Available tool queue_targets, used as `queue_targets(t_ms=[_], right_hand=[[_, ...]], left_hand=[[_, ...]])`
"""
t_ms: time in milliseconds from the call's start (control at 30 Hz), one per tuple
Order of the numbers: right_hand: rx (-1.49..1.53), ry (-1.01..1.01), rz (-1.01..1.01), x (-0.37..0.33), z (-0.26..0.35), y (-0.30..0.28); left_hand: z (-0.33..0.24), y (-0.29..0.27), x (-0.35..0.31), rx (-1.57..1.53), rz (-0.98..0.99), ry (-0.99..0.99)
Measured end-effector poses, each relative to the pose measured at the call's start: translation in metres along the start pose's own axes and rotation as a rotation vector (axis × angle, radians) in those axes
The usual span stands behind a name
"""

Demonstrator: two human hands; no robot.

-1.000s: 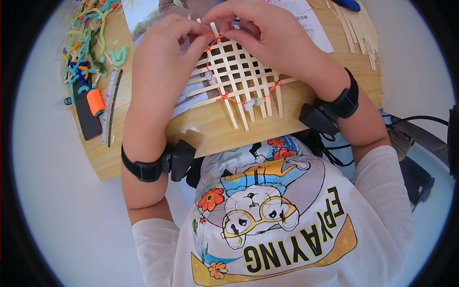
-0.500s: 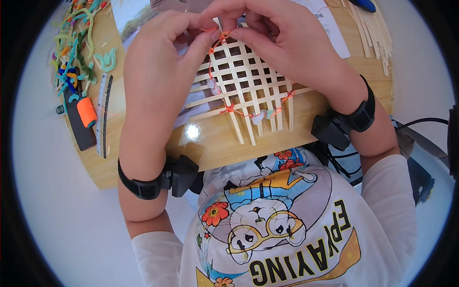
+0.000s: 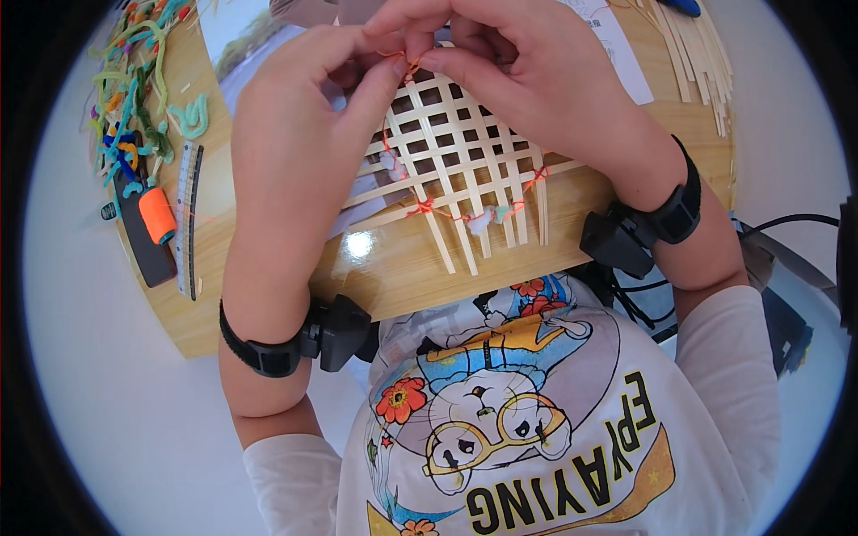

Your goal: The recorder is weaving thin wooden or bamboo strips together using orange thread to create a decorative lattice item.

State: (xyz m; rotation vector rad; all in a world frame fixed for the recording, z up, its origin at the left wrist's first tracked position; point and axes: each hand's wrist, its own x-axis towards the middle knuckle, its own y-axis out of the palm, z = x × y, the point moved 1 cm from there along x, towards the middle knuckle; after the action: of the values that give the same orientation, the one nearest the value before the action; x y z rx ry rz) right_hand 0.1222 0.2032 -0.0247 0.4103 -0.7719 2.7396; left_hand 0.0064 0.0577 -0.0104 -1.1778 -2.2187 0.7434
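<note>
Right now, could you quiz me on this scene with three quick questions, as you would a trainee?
1. True or false: the orange spool lies to the left of the ruler.
2. At the far end of the woven lattice, what are the left hand and right hand fingering: (a) a pen, (b) orange string, (c) scissors?
3. On which side of the person do the loose strips lie?

Key: 1. True. 2. b. 3. Right.

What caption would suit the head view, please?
Left fingers and right fingers hold orange thread on a pale woven lattice.
</note>
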Motion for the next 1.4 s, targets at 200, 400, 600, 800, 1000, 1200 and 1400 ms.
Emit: queue_targets(t_ms=[200, 400, 600, 800, 1000, 1200, 1400], right_hand=[[-0.006, 0.132, 0.047, 0.005, 0.031, -0.007], [0.056, 0.040, 0.002, 0.001, 0.005, 0.000], [0.139, -0.054, -0.075, 0.001, -0.003, 0.005], [-0.039, 0.074, 0.015, 0.003, 0.022, -0.003], [0.113, 0.033, -0.007, 0.003, 0.011, 0.001], [0.057, 0.004, -0.020, 0.004, 0.012, 0.002], [0.145, 0.015, -0.032, 0.001, 0.003, 0.003]], left_hand=[[0.004, 0.000, -0.002, -0.023, -0.014, 0.003], [0.004, 0.000, -0.002, -0.056, -0.001, 0.015], [0.003, 0.001, -0.003, -0.058, 0.002, 0.017], [0.000, -0.001, -0.002, -0.044, 0.017, -0.050], [0.009, -0.003, -0.002, -0.066, -0.026, 0.090], [0.001, -0.006, -0.002, -0.062, 0.004, 0.061], [0.002, -0.009, -0.001, -0.127, -0.001, -0.019]])
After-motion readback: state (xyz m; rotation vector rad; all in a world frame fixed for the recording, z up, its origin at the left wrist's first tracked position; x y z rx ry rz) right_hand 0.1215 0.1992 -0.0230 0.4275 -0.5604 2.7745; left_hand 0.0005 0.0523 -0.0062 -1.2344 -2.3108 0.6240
